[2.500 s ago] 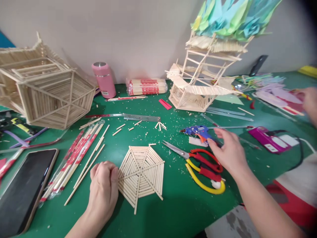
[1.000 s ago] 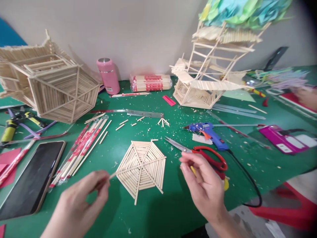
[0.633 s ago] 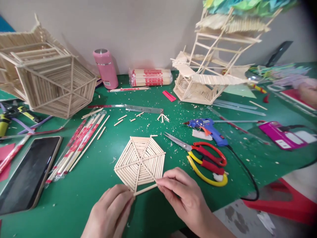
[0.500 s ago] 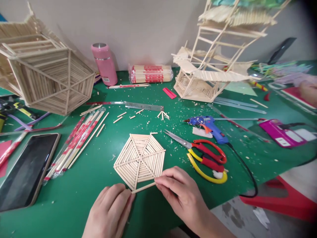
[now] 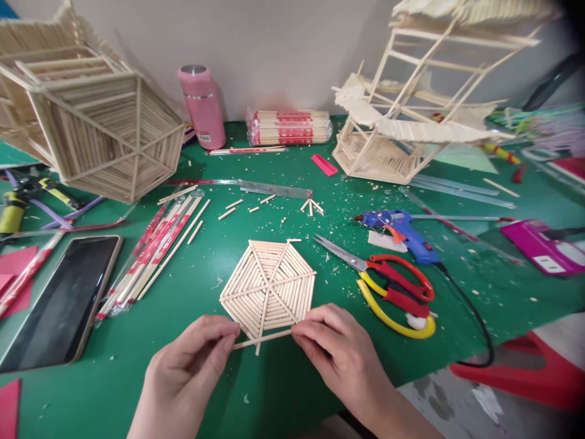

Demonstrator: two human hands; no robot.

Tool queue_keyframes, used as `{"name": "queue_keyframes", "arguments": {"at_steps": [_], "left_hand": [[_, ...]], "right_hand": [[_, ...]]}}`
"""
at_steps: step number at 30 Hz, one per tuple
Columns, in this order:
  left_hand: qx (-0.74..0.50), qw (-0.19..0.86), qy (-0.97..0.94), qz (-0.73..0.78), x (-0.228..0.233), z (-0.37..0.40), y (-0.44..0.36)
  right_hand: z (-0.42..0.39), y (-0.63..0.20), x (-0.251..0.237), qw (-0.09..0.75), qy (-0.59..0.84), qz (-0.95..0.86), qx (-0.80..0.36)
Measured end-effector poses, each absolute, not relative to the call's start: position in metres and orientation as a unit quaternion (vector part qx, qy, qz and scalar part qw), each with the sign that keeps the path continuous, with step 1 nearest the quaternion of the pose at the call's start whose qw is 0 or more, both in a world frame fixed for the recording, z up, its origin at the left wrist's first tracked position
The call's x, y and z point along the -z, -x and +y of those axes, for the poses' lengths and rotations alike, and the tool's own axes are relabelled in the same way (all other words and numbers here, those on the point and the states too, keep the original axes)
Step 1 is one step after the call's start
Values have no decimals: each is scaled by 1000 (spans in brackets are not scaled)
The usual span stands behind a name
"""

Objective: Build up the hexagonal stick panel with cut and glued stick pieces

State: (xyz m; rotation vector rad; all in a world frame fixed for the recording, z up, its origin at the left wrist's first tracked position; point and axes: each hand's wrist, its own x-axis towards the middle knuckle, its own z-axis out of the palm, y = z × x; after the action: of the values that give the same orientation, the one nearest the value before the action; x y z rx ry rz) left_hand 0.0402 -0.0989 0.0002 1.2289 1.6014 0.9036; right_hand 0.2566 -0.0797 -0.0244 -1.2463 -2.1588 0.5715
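Places are given relative to the flat hexagon of sticks (image 5: 269,289) at the middle of the green table (image 5: 196,390).

- Phone (image 5: 59,302): far left of the hexagon, lying face up.
- Large stick box (image 5: 105,131): behind and left of the hexagon, lying on its side.
- Wrapped chopsticks (image 5: 150,256): left of the hexagon, lying loose at a slant.
- Left hand (image 5: 183,375): in front and left of the hexagon, thumb and forefinger closed on the left end of a single stick (image 5: 261,339).
- Single stick: laid against the hexagon's near edge, touching it, held at both ends.
- Pink bottle (image 5: 203,107): behind the hexagon, upright by the wall.
- Right hand (image 5: 340,350): in front and right of the hexagon, fingertips pinched on the stick's right end.
- Scissors (image 5: 388,289): just right of the hexagon, red and yellow handles.
- Glue gun (image 5: 402,228): right and behind, beyond the scissors.
- Stick tower (image 5: 411,116): far behind and right.
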Motion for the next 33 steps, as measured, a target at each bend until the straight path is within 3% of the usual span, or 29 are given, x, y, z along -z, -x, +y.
{"name": "queue_keyframes", "arguments": {"at_steps": [3, 8, 14, 22, 33], "left_hand": [[-380, 570, -345, 642, -8, -92, -43], [-384, 660, -219, 607, -13, -84, -47], [-387, 691, -179, 584, -9, -86, -47], [-400, 749, -142, 508, -19, -78, -67], [-385, 772, -52, 504, -26, -75, -79]], "right_hand": [[-79, -256, 25, 285, 468, -809, -213], [-79, -256, 27, 284, 467, -810, -210], [-80, -255, 20, 295, 466, -805, -219], [-69, -226, -4, 404, 406, -786, -231], [-52, -228, -5, 379, 398, -812, -197]]}}
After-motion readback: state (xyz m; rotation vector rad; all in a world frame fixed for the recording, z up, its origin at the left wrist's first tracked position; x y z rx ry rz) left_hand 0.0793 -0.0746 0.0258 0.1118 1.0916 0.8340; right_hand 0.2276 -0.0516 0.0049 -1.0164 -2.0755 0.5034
